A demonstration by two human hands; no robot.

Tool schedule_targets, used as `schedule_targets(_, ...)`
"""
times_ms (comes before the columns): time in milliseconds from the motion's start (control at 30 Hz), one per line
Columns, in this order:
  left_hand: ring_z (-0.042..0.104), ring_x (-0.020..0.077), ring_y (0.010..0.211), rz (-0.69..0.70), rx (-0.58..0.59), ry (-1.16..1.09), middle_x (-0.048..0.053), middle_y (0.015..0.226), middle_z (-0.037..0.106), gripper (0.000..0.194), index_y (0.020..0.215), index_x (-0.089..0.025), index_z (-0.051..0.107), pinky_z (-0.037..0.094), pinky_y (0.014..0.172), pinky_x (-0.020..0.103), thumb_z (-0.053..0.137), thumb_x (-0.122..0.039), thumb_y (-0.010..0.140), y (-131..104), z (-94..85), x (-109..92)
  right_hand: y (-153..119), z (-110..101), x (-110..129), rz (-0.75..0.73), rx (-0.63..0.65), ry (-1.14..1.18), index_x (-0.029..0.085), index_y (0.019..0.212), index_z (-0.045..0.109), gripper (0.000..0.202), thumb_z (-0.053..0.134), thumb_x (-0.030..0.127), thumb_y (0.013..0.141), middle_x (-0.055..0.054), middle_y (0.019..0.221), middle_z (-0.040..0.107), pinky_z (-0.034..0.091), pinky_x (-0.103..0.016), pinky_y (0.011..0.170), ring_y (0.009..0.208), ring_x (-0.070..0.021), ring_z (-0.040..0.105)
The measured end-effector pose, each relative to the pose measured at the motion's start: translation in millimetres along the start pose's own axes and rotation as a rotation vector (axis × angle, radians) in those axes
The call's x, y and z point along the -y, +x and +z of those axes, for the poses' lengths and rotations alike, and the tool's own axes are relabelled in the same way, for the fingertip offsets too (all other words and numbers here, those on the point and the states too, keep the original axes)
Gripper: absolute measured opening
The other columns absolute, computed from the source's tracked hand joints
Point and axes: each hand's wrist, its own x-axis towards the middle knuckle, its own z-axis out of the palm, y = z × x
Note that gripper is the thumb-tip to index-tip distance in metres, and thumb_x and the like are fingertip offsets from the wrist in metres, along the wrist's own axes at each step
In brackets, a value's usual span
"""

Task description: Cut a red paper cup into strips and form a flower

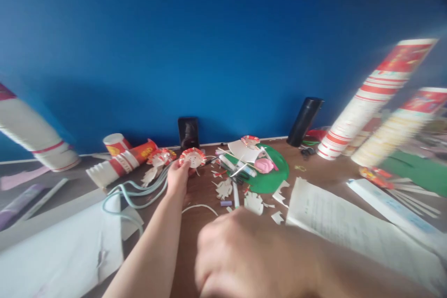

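Left grip (177, 179): narrow; I pinch the near left edge of a paper disc between thumb and fingers.
Paper disc (193, 159): in my left grip at the back of the brown tabletop (206, 188), its rim striped red and white, its pale middle facing me.
Right grip (240, 247): near the camera and blurred, fingers curled under; I cannot tell whether I hold anything in it.
Pale blue cords (134, 202): looped just left of my left wrist.
Fringed piece (162, 156): red and white, just left of the disc.
Lying cup stack (122, 163): on its side, farther left.
Black box (188, 132): upright by the blue wall (223, 56), behind the disc.
Green mat (277, 179): right of the disc, bearing a pink piece (264, 165) and a white scrap (240, 150).
Black cylinder (304, 122): beyond the mat, to its right.
Tall cup stack (375, 98): right of the cylinder, blurred.
Printed sheet (349, 228): beyond my right grip, to the right.
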Motion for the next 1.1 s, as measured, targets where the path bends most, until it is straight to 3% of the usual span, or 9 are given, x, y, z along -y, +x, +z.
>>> schedule_targets(67,0.061,0.0116,0.060,0.013,0.007,0.014,0.004,0.071,0.064,0.012,0.077,-0.012,0.062,0.054,0.059,0.024,0.067,-0.016,0.067,2.6,-1.3,2.3,4.6,-6.5,-20.0,0.061,-0.038,-0.001,0.022,0.104,0.068,0.021,0.052,0.020,0.090,-0.005,0.106,0.067,0.048,-0.033,0.081,0.092,-0.0180,0.062)
schedule_targets(167,0.061,0.0118,0.062,0.033,0.043,0.040,0.003,0.072,0.063,0.015,0.078,-0.012,0.062,0.054,0.062,0.025,0.068,-0.021,0.068,3.0,-3.2,4.6,2.1,-6.5,-54.2,0.275,-0.087,-0.020,0.025,0.095,0.073,0.032,0.052,0.007,0.079,-0.003,0.094,0.069,0.043,-0.030,0.073,0.087,-0.0197,0.063)
schedule_targets(267,0.061,0.0118,0.063,0.039,0.052,0.040,0.003,0.073,0.064,0.018,0.078,-0.012,0.062,0.054,0.063,0.025,0.069,-0.023,0.066,2.5,-4.6,6.1,0.0,-0.9,-76.1,0.273,-0.065,-0.052,0.030,0.103,0.072,0.043,0.055,0.005,0.072,-0.002,0.101,0.067,0.038,-0.029,0.067,0.086,-0.0203,0.063)
schedule_targets(500,0.061,0.0125,0.063,0.036,0.041,0.035,0.003,0.073,0.063,0.015,0.076,-0.013,0.060,0.055,0.064,0.027,0.069,-0.021,0.067,5.4,-3.9,7.8,12.6,15.3,-79.0,0.224,0.010,-0.223,0.025,0.095,0.066,0.050,0.056,-0.005,0.057,-0.003,0.093,0.058,0.020,-0.027,0.052,0.067,-0.0157,0.056)
schedule_targets(700,0.061,0.0134,0.062,0.022,0.035,0.049,0.003,0.073,0.062,0.013,0.077,-0.015,0.059,0.055,0.063,0.029,0.067,-0.020,0.068,9.7,-3.0,10.8,19.9,26.2,-90.1,0.232,-0.003,-0.243,0.021,0.070,0.055,0.033,0.050,-0.007,0.053,-0.002,0.078,0.056,0.018,-0.029,0.050,0.060,-0.0149,0.052)
schedule_targets(833,0.063,0.0155,0.066,0.010,0.045,0.032,0.005,0.075,0.064,0.017,0.080,-0.015,0.061,0.054,0.063,0.028,0.070,-0.020,0.066,10.8,-2.5,11.8,14.2,18.3,-90.5,0.291,-0.013,-0.172,0.022,0.060,0.050,0.027,0.048,-0.004,0.054,-0.002,0.068,0.060,0.023,-0.030,0.053,0.063,-0.0180,0.055)
schedule_targets(933,0.062,0.0153,0.066,-0.003,0.040,0.019,0.005,0.075,0.064,0.019,0.080,-0.015,0.061,0.052,0.062,0.027,0.071,-0.021,0.065,11.0,-1.4,11.0,11.1,5.2,-85.2,0.363,-0.134,-0.032,0.025,0.061,0.052,0.024,0.050,0.002,0.066,-0.001,0.065,0.062,0.028,-0.030,0.053,0.062,-0.0176,0.055)
schedule_targets(1033,0.061,0.0143,0.065,-0.023,0.049,-0.023,0.006,0.077,0.064,0.022,0.081,-0.015,0.060,0.051,0.062,0.026,0.072,-0.022,0.064,10.3,-0.7,8.8,23.3,-4.1,-74.8,0.368,-0.365,0.122,0.028,0.069,0.060,0.016,0.052,0.024,0.082,0.001,0.067,0.064,0.034,-0.029,0.055,0.059,-0.0161,0.055)
schedule_targets(1100,0.061,0.0138,0.065,-0.035,0.059,-0.079,0.006,0.078,0.064,0.023,0.081,-0.014,0.060,0.051,0.062,0.026,0.073,-0.023,0.064,8.7,-1.1,6.5,43.2,-3.8,-66.6,0.386,-0.527,0.283,0.029,0.077,0.064,0.018,0.050,0.038,0.086,0.003,0.070,0.066,0.038,-0.027,0.056,0.059,-0.0152,0.057)
